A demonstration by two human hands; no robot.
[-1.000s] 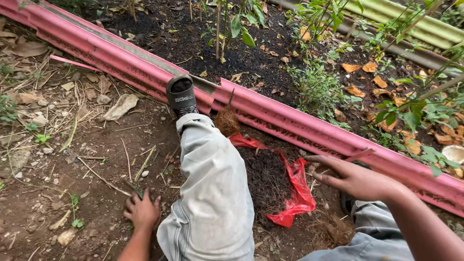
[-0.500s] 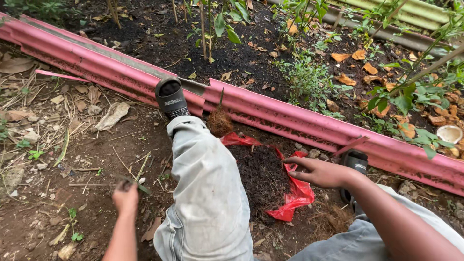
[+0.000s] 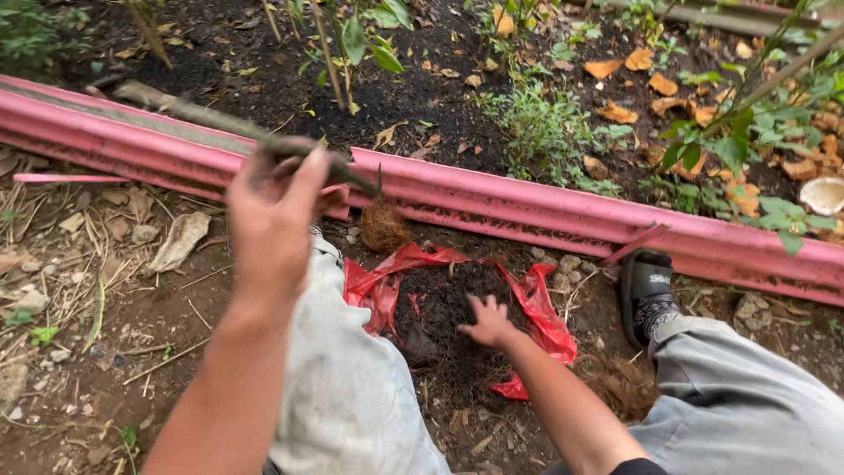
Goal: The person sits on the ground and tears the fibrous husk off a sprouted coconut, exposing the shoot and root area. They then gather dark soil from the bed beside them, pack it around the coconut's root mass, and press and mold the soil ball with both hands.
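Note:
My left hand (image 3: 272, 220) is raised in front of my left leg and is closed on a long brown stick (image 3: 202, 119) that slants up to the left across the pink edging. My right hand (image 3: 486, 323) reaches down with fingers spread and presses into a heap of dark soil (image 3: 440, 303) lying on a torn red plastic bag (image 3: 541, 317) between my legs. A small brown fibrous clump (image 3: 385, 227) sits just beyond the soil, against the edging.
A long pink metal edging (image 3: 527, 207) runs across, with a planted bed of dark earth, weeds and dry leaves behind it. My grey-trousered legs flank the bag; a black sandal (image 3: 646, 286) shows on the right. Dry leaves and twigs litter the ground at left.
My left hand has lifted off the ground and now holds a stick up high. My right hand has dropped from beside the bag into the soil heap.

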